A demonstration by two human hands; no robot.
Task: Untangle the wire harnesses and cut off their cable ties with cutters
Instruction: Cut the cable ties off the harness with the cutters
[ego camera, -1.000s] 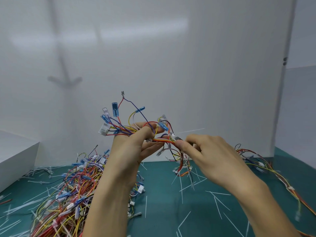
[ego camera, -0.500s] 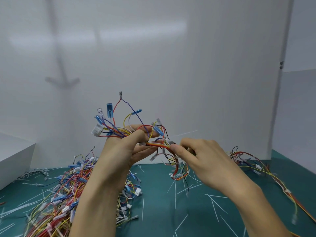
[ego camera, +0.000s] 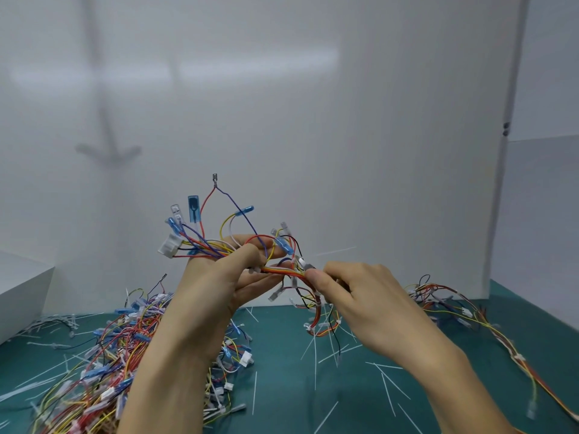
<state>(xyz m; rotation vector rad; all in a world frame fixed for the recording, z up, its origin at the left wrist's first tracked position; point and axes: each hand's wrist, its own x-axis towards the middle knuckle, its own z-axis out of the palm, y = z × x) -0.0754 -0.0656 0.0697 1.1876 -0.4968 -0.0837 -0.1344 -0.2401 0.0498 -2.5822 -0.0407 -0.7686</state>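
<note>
I hold one wire harness (ego camera: 219, 245) of red, yellow, blue and white wires up in front of the white wall. My left hand (ego camera: 219, 283) grips its bundle, with blue and white connectors fanning up and left. My right hand (ego camera: 354, 296) pinches the same bundle just to the right, at a white cable tie (ego camera: 302, 263). Loose ends of the harness hang down below my right hand towards the mat. No cutters are in view.
A big tangled pile of harnesses (ego camera: 103, 364) lies on the green mat (ego camera: 282, 386) at lower left. A separate harness (ego camera: 463, 314) stretches along the right side. Several cut white tie strips (ego camera: 388, 389) are scattered on the mat. A white box (ego camera: 22, 296) stands at far left.
Both hands keep their hold on the harness and have shifted only slightly; the view has drifted a little. The hanging ends swing a bit.
</note>
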